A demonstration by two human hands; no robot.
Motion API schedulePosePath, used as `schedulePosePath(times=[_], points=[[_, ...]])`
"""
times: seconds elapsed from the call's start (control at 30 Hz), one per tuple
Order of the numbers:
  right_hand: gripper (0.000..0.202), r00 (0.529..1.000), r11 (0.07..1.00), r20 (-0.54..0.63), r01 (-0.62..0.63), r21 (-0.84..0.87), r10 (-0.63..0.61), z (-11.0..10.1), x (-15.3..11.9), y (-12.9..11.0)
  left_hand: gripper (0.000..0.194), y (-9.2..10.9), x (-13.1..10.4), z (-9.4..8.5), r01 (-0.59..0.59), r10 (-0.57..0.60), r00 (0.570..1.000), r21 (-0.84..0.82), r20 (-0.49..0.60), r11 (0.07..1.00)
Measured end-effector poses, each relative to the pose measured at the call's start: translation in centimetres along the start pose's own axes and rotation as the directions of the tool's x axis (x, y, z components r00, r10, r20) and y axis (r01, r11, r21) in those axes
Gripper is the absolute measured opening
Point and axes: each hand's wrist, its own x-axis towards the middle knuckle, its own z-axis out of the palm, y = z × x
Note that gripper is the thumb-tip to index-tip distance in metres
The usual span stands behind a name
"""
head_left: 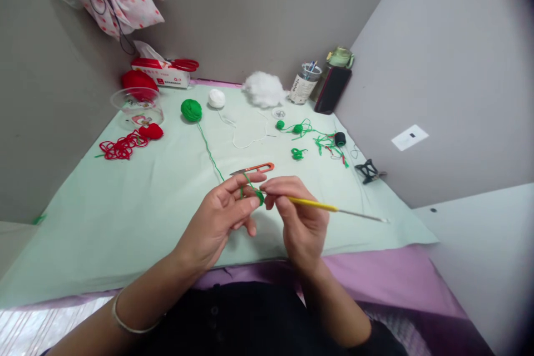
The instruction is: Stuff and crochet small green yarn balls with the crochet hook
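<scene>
My left hand (221, 211) pinches a small green crochet piece (260, 198) between thumb and fingers, with green yarn looped over the index finger. That yarn runs back across the cloth to a green yarn ball (191, 110). In my right hand (301, 219) is a yellow-handled crochet hook (312, 203); one metal end points right, and the other meets the green piece, its tip hidden. Just beyond my fingers lies a pair of orange thread snips (261, 168).
Behind are a white yarn ball (216, 98), stuffing (265, 89), a pen jar (302, 89), a phone (332, 89) and a tissue box (167, 74). Red yarn (120, 146) lies left. Green scraps (297, 153) and a black stand (369, 171) are on the right.
</scene>
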Motion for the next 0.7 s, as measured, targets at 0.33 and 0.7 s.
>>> schedulePosePath(times=[0.33, 0.7], points=[[0.035, 0.972, 0.911, 0.029, 0.230, -0.344, -0.234, 0.1, -1.3, 0.8, 0.034, -0.3, 0.3, -0.2, 0.096, -0.095, 0.995, -0.156, 0.012, 0.983], [0.015, 0.982, 0.965, 0.009, -0.188, 0.185, 0.190, -0.1, -0.2, 0.4, 0.027, -0.4, 0.0, 0.0, -0.049, 0.049, 0.999, 0.051, -0.004, 0.998]])
